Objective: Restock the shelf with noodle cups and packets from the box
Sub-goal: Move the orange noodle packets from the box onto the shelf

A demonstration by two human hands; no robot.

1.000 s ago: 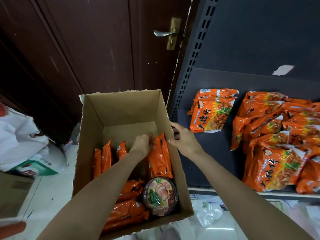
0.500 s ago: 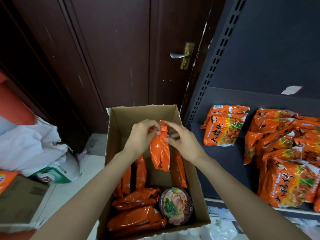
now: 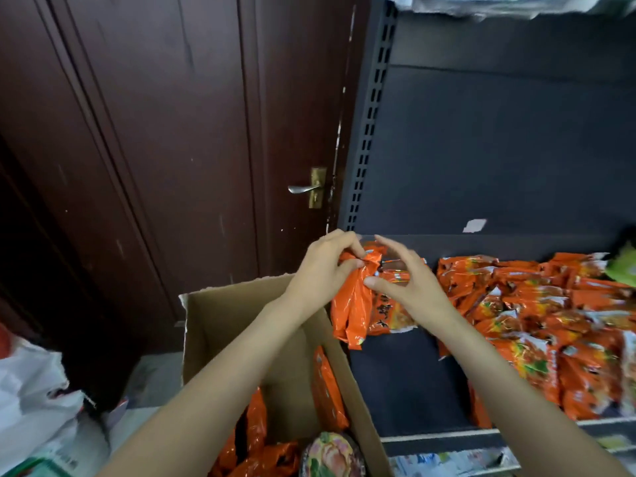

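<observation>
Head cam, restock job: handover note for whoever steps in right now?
Left hand: pinching the top of the orange packets, which hang over the box's right edge, at the shelf's left end.
Right hand: thumb on the same packets, fingers spread; not a full grip.
Box: packets still inside, standing and lying, plus one noodle cup at the near right.
Shelf: a small stack behind the hands and a big pile of packets to the right; bare patch in front.
Done: many packets shelved. Left: set these down, then the rest of the box, cup included.
</observation>
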